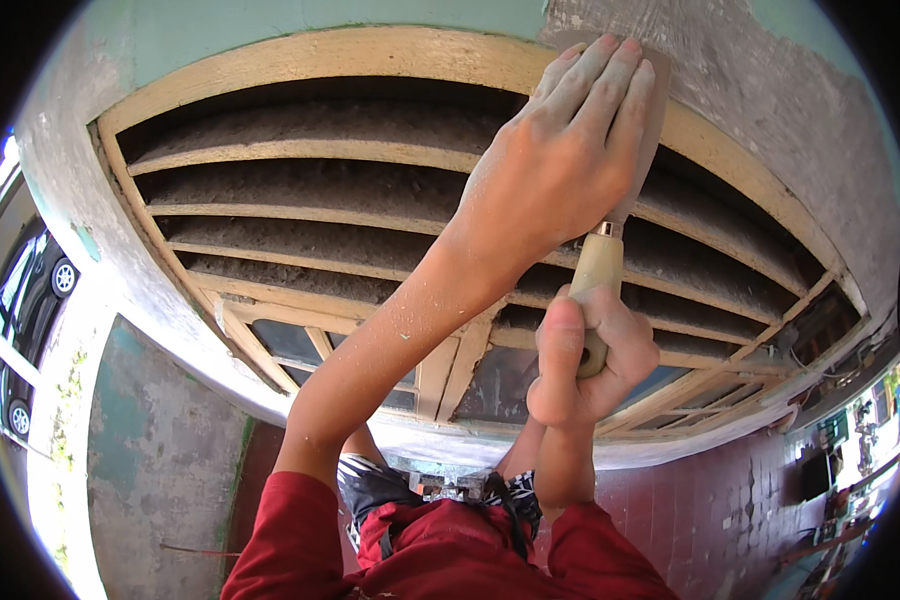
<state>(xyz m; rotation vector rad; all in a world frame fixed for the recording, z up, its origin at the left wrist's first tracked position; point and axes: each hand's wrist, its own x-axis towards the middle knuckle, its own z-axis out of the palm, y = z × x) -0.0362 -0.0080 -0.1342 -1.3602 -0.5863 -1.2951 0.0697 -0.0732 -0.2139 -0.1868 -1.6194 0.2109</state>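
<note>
My right hand grips the pale handle of a flat metal scraper, raised upright in front of a louvered vent. Its wide grey blade reaches up to the patchy plaster wall just above the vent's cream wooden frame. My left hand lies over the blade with straightened fingers, their tips near the blade's top edge; its thumb is hidden. Both hands are dusted with pale powder. The slats behind them are coated with dark dirt.
Small glazed panes sit below the vent. A peeling grey-green wall stands at the lower left, with a dark car outside beyond it. A red tiled floor lies below, with cluttered dark items at the far right.
</note>
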